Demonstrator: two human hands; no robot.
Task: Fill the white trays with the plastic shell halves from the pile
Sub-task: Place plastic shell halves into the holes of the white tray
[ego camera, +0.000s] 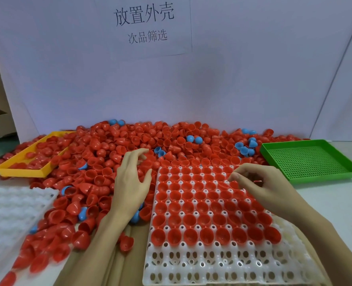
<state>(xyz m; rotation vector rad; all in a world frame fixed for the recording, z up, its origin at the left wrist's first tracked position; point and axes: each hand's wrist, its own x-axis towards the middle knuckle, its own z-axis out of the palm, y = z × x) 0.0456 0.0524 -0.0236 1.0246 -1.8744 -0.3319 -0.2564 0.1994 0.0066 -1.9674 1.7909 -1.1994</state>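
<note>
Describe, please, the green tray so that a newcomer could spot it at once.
Start at the white tray of red shell halves near the person. Look to its far right, beyond the right hand. The green tray lies there, the only perforated one, holding no shells.

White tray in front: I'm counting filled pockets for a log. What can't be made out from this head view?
- White tray: right-side pockets hidden under the right hand and forearm; near edge cut off by the frame.
- Right hand: whether it pinches a shell is unclear, fingertips blurred.
- Pile: shells under the left hand hidden.
- Second white tray: cut off at left, blurred.
</note>
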